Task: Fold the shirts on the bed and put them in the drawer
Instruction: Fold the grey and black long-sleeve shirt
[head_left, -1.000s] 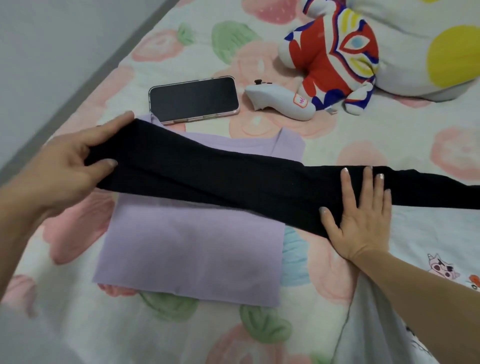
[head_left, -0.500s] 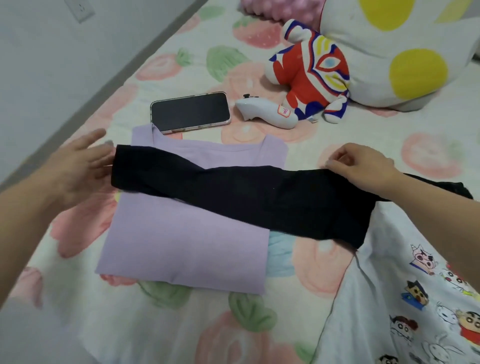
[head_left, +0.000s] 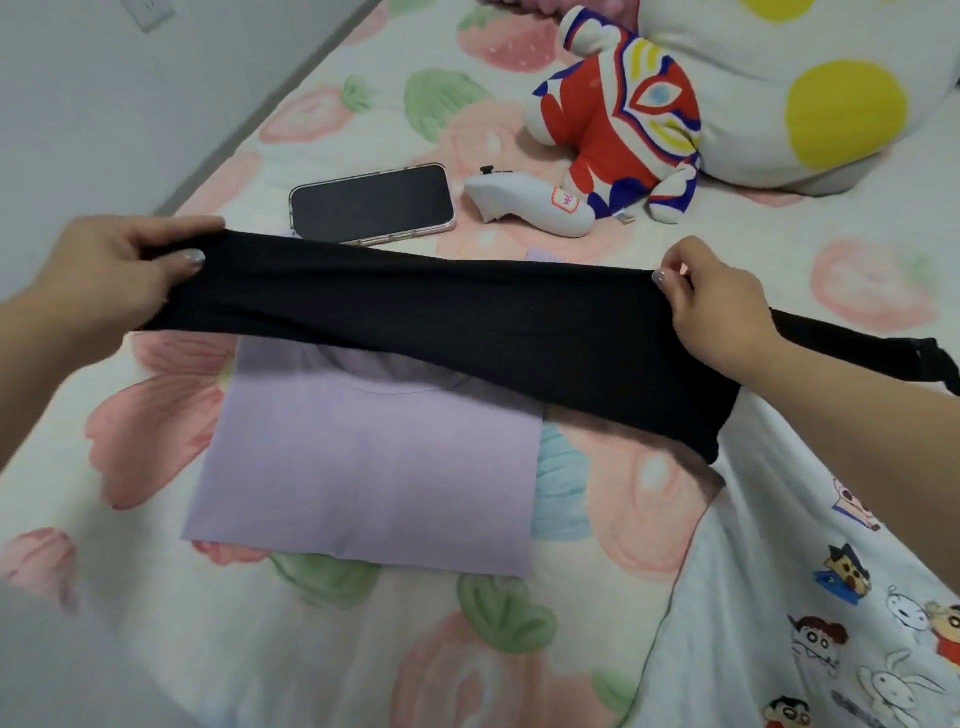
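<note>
Left hand (head_left: 109, 275) now grips the black shirt (head_left: 441, 322) — lifted off the lilac shirt (head_left: 374, 467).

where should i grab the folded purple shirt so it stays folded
Probably its left and right side edges, one hand sliding under each from the sides. The purple shirt lies flat as a limp folded rectangle, so lifting one corner would likely spill the fold. Its far end is hidden behind the black shirt, so use the near half.
</note>
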